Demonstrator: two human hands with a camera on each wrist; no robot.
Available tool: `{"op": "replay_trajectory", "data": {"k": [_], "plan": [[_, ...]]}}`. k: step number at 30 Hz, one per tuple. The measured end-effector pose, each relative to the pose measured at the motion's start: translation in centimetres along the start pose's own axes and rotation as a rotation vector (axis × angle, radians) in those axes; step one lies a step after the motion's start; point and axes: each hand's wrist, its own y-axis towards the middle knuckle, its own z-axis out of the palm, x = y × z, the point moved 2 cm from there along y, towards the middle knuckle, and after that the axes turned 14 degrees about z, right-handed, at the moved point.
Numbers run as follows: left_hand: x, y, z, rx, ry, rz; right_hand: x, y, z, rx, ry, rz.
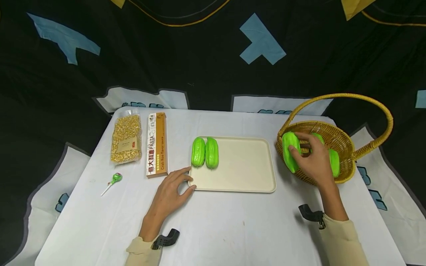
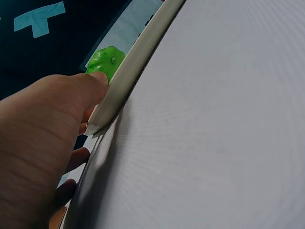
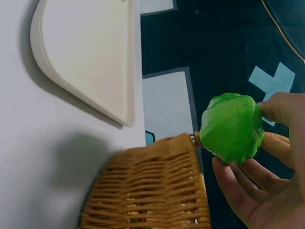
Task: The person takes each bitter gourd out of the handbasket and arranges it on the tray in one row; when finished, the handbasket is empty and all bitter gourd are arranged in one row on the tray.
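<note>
My right hand (image 1: 313, 157) holds a green ribbed vegetable (image 1: 290, 151), which looks like a bitter melon, between thumb and fingers over the left rim of a wicker basket (image 1: 346, 147). In the right wrist view the held vegetable (image 3: 232, 128) appears above the basket's woven wall (image 3: 157, 181). More green vegetables (image 1: 334, 162) lie in the basket, partly behind the hand. A beige tray (image 1: 243, 166) bears two like vegetables (image 1: 205, 152) side by side at its left end. My left hand (image 1: 171, 194) grips the tray's near left corner, thumb on the rim (image 2: 114, 95).
Left of the tray lie a pasta box (image 1: 156, 144), a bag of corn kernels (image 1: 126, 138) and a lollipop (image 1: 115, 178) with a green wrapper. The basket's tall handle (image 1: 352, 96) arches over its opening. A white cloth (image 1: 226, 229) covers the table.
</note>
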Motion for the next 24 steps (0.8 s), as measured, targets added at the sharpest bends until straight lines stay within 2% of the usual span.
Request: {"op": "replay_trajectory", "data": {"k": [12, 24], "plan": [[-0.1, 0.1, -0.1, -0.007, -0.004, -0.002, 0.5, -1.0, 1.7, 0.01, 0.014, 0.004], [0.0, 0.1, 0.0, -0.001, 0.005, -0.002, 0.4, -1.4, 3.6, 0.047, 0.08, -0.028]]}}
